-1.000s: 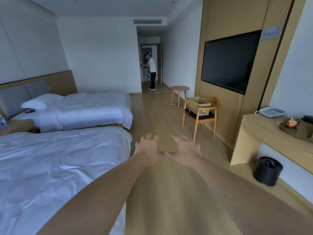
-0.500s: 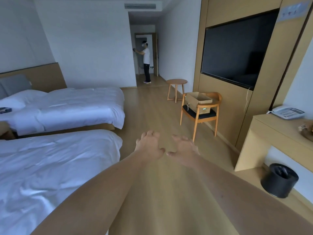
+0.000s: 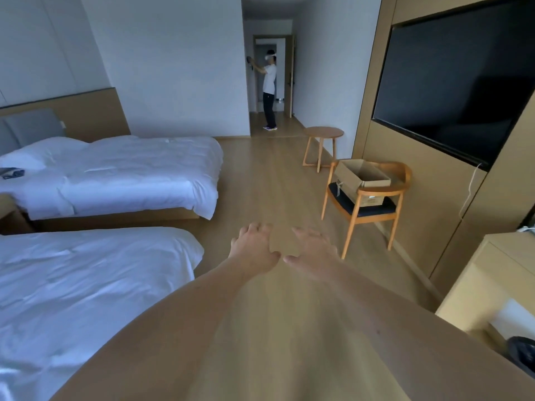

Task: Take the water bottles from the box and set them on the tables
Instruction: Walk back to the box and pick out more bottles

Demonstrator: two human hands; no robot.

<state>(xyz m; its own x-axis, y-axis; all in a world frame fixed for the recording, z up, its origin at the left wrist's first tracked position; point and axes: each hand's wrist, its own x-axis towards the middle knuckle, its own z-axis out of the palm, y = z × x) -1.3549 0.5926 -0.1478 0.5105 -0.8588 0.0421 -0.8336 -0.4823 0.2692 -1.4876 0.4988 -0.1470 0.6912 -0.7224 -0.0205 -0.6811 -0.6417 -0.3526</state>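
head view: left hand (image 3: 253, 247), right hand (image 3: 314, 250) fingers spread, empty; box (image 3: 362, 176) on chair (image 3: 366, 204) ahead

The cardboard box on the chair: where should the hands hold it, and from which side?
The cardboard box sits open-topped on the wooden chair, whose curved backrest closes the wall side. I would approach from the open room side, left hand and right hand gripping the two short end walls near the rim.

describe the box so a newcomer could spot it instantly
Find the big dark TV on the wood-panelled right wall. Below its left end stands a wooden armchair with a dark seat. The open cardboard box sits on that seat, the only cardboard thing in the room.
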